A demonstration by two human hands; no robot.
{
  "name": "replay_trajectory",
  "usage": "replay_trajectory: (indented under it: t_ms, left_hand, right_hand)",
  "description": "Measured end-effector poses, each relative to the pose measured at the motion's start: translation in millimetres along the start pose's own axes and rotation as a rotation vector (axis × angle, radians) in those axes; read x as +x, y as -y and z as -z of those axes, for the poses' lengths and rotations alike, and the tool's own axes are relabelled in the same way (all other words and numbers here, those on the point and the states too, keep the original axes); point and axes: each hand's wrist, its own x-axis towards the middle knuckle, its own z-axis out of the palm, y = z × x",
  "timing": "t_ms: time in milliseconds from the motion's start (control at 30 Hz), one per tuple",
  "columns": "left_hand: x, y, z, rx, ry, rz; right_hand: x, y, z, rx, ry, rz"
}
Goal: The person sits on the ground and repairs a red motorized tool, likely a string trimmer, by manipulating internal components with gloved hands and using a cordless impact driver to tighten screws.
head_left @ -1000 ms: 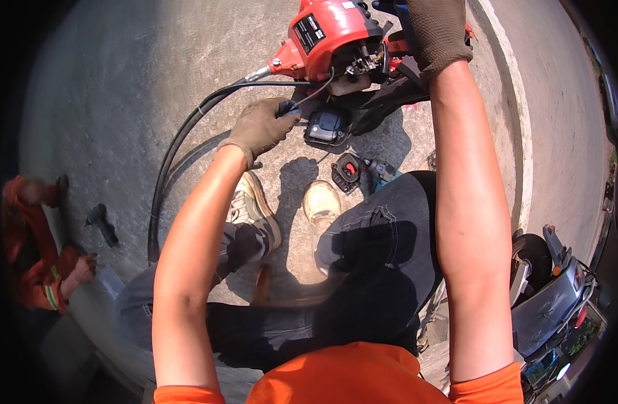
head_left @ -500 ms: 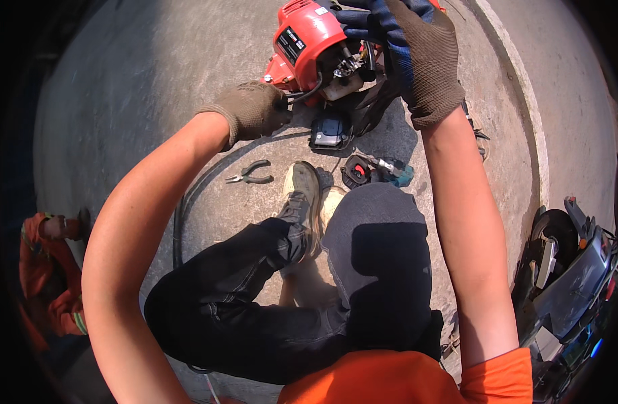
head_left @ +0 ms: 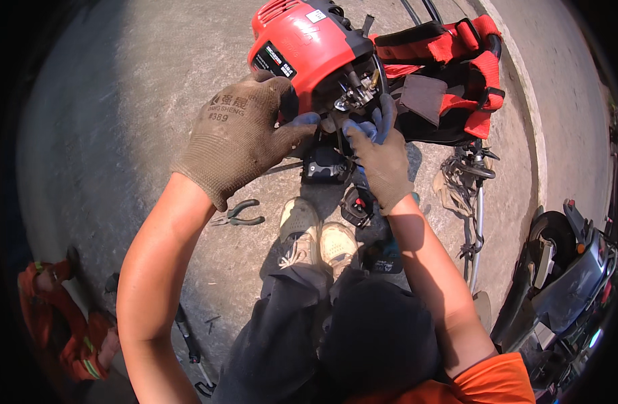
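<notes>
My left hand point(head_left: 245, 135), in a brown glove with blue fingers, is curled at the lower front of a red engine point(head_left: 312, 40); what it grips is hidden. My right hand point(head_left: 379, 155), gloved alike, has bent fingers just below the exposed carburettor point(head_left: 356, 91); what they hold is too hidden to make out. Beneath my hands lie a black cover point(head_left: 324, 163) and a small black part with a red piece point(head_left: 356, 205). Black-handled pliers point(head_left: 247, 214) lie left of my shoes. A red and black padded harness point(head_left: 470, 101) is right of the engine.
A co-worker in orange point(head_left: 70, 323) sits at lower left. A metal shaft with dark straps point(head_left: 476, 202) lies to my right, beside a concrete ledge point(head_left: 527, 114). A parked scooter point(head_left: 564, 283) stands at lower right. A long tool point(head_left: 188, 337) lies left of my legs.
My right hand has come down and left from high by the engine's far side to the carburettor. My left hand has moved up against the engine's front. More of the harness now shows.
</notes>
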Motion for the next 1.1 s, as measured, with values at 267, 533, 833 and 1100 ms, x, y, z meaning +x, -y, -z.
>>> replay_trajectory:
  t_ms: [267, 533, 833, 1100]
  left_hand:
    - [55.2, -6.1, -19.3, 0.191, -0.187, -0.084]
    - [55.8, 7.5, -37.8, 0.282, -0.394, -0.142]
    - [62.0, 7.8, -31.7, 0.278, -0.419, -0.170]
    - [66.3, 9.3, -33.5, 0.336, -0.339, -0.032]
  right_hand:
    - [15.9, -6.4, -15.9, 0.005, -0.152, 0.115]
    - [24.8, -17.8, -23.0, -0.115, -0.221, 0.324]
    - [29.9, -19.8, -22.5, 0.012, -0.199, 0.346]
    - [32.7, -21.8, -22.4, 0.184, -0.152, 0.302]
